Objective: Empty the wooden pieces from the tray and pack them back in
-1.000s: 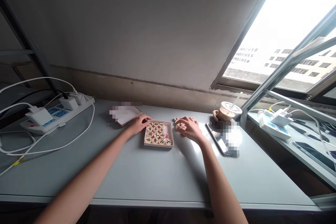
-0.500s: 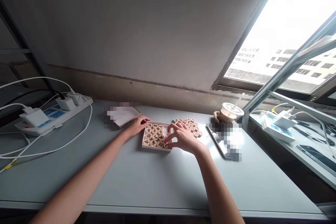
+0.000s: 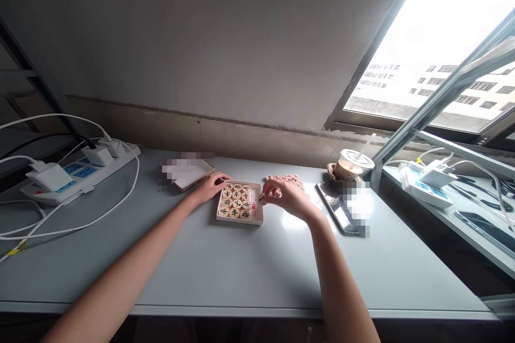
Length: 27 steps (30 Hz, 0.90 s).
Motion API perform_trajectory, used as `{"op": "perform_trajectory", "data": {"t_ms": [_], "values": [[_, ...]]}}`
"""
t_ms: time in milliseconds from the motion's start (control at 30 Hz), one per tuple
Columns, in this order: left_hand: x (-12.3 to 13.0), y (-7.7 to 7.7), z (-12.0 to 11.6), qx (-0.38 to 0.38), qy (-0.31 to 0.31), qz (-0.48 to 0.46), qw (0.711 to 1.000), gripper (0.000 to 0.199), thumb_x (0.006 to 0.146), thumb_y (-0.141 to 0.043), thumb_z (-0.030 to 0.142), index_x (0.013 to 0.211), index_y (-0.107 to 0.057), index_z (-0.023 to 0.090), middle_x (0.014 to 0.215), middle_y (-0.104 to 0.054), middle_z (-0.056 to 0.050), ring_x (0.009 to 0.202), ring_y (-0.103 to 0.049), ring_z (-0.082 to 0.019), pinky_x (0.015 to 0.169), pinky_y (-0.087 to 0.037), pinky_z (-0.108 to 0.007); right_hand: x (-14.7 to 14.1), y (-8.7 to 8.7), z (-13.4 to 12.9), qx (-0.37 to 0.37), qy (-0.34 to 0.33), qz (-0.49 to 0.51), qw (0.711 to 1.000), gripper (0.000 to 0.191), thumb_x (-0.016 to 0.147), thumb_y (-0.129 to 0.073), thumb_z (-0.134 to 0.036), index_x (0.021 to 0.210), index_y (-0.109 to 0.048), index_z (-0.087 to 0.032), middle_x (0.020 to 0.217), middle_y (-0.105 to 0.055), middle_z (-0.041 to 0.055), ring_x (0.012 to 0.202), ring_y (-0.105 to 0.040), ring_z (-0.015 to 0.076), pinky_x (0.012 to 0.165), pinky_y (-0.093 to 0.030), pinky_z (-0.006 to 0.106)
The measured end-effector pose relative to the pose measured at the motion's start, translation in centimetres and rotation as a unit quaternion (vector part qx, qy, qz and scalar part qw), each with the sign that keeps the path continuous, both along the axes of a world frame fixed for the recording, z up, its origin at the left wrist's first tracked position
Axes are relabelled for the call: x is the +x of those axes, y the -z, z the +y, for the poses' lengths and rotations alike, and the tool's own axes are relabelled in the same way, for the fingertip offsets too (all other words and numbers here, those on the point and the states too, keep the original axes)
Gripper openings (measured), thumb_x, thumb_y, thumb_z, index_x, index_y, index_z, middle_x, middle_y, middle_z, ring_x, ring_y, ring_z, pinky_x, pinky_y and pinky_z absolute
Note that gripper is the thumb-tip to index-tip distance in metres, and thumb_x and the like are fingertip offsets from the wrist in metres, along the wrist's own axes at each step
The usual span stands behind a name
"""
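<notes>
A shallow box [image 3: 241, 221] lies on the desk, with rows of round Chinese chess pieces [image 3: 236, 194] with dark characters filling its left and middle. The right strip of its floor shows bare, with a red mark. My left hand [image 3: 209, 187] grips the box's far left corner between thumb and fingers. Above the right wall, my right hand [image 3: 287, 198] pinches one chess piece [image 3: 261, 200] in its fingertips. Behind that hand, and partly hidden by it, more chess pieces [image 3: 288, 177] lie grouped on the desk; the ones I can make out bear red characters.
The box lid [image 3: 193, 176] lies at the back left. On the right are a phone [image 3: 336, 209] and a lidded drink cup [image 3: 350, 166] with a straw. A power strip [image 3: 80, 171] with chargers and looping white cables occupies the left side.
My right hand has lifted a chess piece from the box's near right corner and moved it up to the right wall. My left hand remains at the box corner.
</notes>
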<state>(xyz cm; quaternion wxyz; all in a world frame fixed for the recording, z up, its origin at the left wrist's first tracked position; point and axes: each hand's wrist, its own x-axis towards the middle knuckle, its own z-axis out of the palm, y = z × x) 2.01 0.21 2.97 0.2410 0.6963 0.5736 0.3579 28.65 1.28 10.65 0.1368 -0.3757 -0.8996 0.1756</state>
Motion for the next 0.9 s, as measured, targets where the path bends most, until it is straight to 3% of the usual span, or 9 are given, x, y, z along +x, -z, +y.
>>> {"op": "perform_trajectory", "data": {"t_ms": [100,233,433,800,900], "values": [[0.1,-0.2,-0.1,0.003,-0.009,0.009,1.000,0.029,0.079,-0.043,0.035,0.095,-0.062,0.020,0.101,-0.063,-0.003,0.097,-0.056,-0.020,0.086,-0.043,-0.028,1.1,0.2,0.9,-0.007,0.055,-0.021,0.998,0.010,0.080,-0.055,-0.031,0.082,-0.059,-0.023,0.076,-0.066,-0.0029,0.067,-0.057,0.0117,0.065,-0.037,0.024],[0.2,-0.3,-0.1,0.006,-0.010,0.015,1.000,0.028,0.079,-0.043,0.034,0.094,-0.062,0.020,0.100,-0.063,-0.003,0.097,-0.056,-0.020,0.086,-0.043,-0.028,1.9,1.5,2.0,-0.016,0.075,-0.046,0.996,0.005,0.077,-0.056,-0.025,0.079,-0.060,-0.023,0.079,-0.067,-0.0024,0.068,-0.056,0.0124,0.062,-0.036,0.023],[0.3,-0.4,-0.2,0.007,-0.006,0.009,1.000,0.028,0.079,-0.043,0.034,0.094,-0.062,0.020,0.101,-0.063,-0.004,0.096,-0.056,-0.020,0.085,-0.042,-0.029,1.8,2.4,2.3,0.035,0.118,-0.070,0.990,0.009,0.076,-0.057,-0.028,0.074,-0.061,-0.020,0.078,-0.066,0.0028,0.076,-0.055,0.0170,0.064,-0.036,0.025],[0.0,-0.2,0.0,0.027,-0.004,0.013,1.000,0.027,0.076,-0.045,0.028,0.093,-0.064,0.019,0.098,-0.063,-0.004,0.096,-0.056,-0.020,0.086,-0.042,-0.029,1.5,2.1,2.1,-0.009,0.069,-0.039,0.997,0.014,0.078,-0.058,-0.034,0.085,-0.060,-0.023,0.084,-0.064,-0.0003,0.071,-0.055,0.0136,0.061,-0.037,0.024],[-0.4,-0.2,0.2,0.028,-0.006,0.001,1.000,0.026,0.074,-0.047,0.025,0.090,-0.067,0.019,0.098,-0.064,-0.004,0.094,-0.057,-0.020,0.084,-0.044,-0.029,-0.3,2.4,1.8,0.039,0.031,0.022,0.999,0.019,0.085,-0.049,-0.034,0.099,-0.058,-0.025,0.097,-0.061,0.0014,0.081,-0.055,0.0141,0.069,-0.040,0.026]]}}
